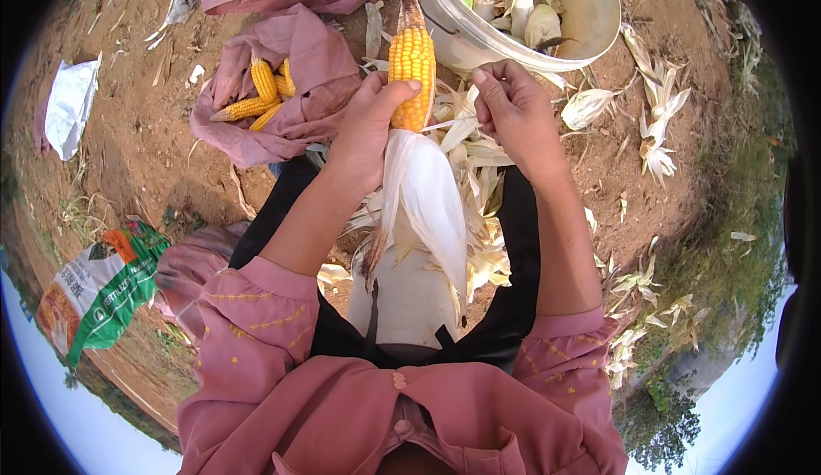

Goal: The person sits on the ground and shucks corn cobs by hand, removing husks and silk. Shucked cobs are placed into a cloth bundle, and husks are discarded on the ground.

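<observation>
In the middle, my left hand (pixel 366 133) is wrapped round an ear of corn (pixel 412 69), thumb across its lower kernels. The yellow kernels are bare, and the tip points away from me with dry brown silk on it. Pale husk (pixel 428 188) hangs from the cob's base toward me, over a whitish surface between my legs. To the right of the cob is my right hand (pixel 516 114), fingers curled and thumb pressed to the index finger. Whether a strip of husk is in that pinch I cannot make out.
A white bucket (pixel 599 35) with unhusked ears stands at the far right. Several husked cobs (pixel 261 90) lie on a mauve cloth sack (pixel 316 56) at the far left. Loose husks (pixel 663 124) litter the soil. A green and white printed bag (pixel 107 283) lies left.
</observation>
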Available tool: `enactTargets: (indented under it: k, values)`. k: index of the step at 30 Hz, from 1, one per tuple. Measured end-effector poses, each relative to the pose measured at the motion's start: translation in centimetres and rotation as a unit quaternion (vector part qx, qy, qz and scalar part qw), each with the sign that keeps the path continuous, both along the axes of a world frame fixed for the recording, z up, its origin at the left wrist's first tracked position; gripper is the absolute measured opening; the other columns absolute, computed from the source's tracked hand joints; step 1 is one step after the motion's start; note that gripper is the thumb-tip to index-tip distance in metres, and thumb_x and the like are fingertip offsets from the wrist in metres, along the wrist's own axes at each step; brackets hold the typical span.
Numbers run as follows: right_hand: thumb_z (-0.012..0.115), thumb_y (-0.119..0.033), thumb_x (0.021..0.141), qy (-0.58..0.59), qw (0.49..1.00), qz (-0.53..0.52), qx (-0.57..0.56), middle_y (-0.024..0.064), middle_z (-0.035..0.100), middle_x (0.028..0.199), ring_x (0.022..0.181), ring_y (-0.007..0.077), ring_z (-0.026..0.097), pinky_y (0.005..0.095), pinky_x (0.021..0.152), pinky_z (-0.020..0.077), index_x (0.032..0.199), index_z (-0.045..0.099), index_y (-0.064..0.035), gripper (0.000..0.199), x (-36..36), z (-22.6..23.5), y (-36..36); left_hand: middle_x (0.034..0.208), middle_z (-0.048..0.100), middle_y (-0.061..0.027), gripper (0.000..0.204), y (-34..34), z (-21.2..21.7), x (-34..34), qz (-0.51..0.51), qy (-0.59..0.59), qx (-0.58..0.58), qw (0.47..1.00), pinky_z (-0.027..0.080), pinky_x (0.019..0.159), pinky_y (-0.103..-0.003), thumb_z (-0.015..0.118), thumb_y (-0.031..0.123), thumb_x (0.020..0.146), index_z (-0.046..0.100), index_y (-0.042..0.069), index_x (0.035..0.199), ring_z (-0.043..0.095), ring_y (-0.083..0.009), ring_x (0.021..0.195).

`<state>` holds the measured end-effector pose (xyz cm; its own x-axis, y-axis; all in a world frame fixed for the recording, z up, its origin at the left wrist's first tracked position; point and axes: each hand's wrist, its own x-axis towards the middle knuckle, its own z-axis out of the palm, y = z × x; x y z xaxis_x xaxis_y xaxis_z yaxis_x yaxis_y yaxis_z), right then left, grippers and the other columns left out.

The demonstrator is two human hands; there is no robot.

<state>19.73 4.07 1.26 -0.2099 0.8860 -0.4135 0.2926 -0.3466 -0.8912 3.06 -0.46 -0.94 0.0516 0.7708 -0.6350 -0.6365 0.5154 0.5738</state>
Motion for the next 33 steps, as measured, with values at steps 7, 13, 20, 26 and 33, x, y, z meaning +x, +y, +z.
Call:
enactTargets:
  k: [7,13,20,26,33]
  values:
    - [0.065,-0.025,0.084,0.006,0.996,0.05,-0.071,-0.0001,0.056,0.061,0.052,0.0049,0.048,0.0204,0.048,0.0385,0.085,0.06,0.0023,0.028,-1.2,0.1,-0.5,0.097,0.055,-0.0093,0.038,0.0,0.0,0.2,-0.01,0.076,0.058,0.995,0.051,0.069,-0.029,0.06,0.013,0.082,0.041,0.002,0.113,0.059,-0.0166,0.079]
    - [0.067,-0.025,0.082,0.066,0.991,0.022,-0.118,-0.0007,0.056,0.062,0.053,0.0043,0.048,0.0193,0.047,0.0386,0.08,0.061,0.0012,0.027,-1.1,0.0,-0.6,0.099,0.055,-0.0093,0.039,-0.2,-0.3,0.1,-0.022,0.102,0.085,0.991,0.049,0.072,-0.028,0.062,0.012,0.08,0.041,0.001,0.111,0.058,-0.0148,0.083]
    - [0.064,-0.019,0.082,0.021,0.993,0.056,-0.101,0.0001,0.056,0.062,0.055,0.0044,0.048,0.0204,0.051,0.0398,0.076,0.06,0.0001,0.02,-0.9,-0.2,-0.4,0.098,0.055,-0.0089,0.037,-0.3,0.0,0.6,-0.031,0.143,0.091,0.985,0.047,0.075,-0.028,0.062,0.011,0.08,0.043,0.0,0.109,0.057,-0.0137,0.085]
    - [0.061,-0.013,0.08,0.032,0.988,0.141,-0.058,-0.003,0.052,0.063,0.057,0.0033,0.043,0.0207,0.051,0.0374,0.075,0.058,-0.0011,0.013,-0.4,0.0,-0.3,0.101,0.054,-0.0094,0.036,-0.7,-0.2,0.8,-0.041,0.129,0.078,0.988,0.043,0.08,-0.027,0.062,0.018,0.08,0.045,0.0,0.107,0.054,-0.013,0.09]
    - [0.061,-0.012,0.08,0.105,0.949,0.275,-0.112,-0.0059,0.047,0.063,0.059,0.0025,0.04,0.0192,0.052,0.0356,0.075,0.056,-0.001,0.013,-0.9,2.1,-1.0,0.09,0.058,-0.0112,0.039,0.0,-0.7,-0.7,0.008,-0.014,0.008,1.0,0.049,0.072,-0.03,0.056,0.027,0.08,0.05,-0.001,0.106,0.058,-0.018,0.078]
